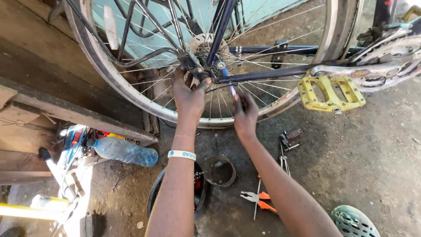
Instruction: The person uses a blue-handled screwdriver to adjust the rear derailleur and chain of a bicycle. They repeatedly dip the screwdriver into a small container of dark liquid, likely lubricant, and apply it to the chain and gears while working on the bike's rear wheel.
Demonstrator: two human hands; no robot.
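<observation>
Two hands (217,103) work one wheel hub (204,70).

The spoked metal bicycle wheel (131,94) stands ahead, the left hand (188,98) on its hub (202,72), the right hand (245,116) just right. The yellow flat pedal (331,93) lies farther right. The orange-handled pliers (258,201) lie on the ground below; the clear plastic bottle (123,150) lies left.

Spokes (263,39) fan across the upper centre, leaving only narrow gaps about the hub (206,66). Frame tubes (263,72) bar the upper right; the yellow pedal (332,93) juts at right. Pliers (258,199), a ring (219,171) and a bottle (125,151) clutter the lower ground; bare floor (372,162) lies open at right.
</observation>
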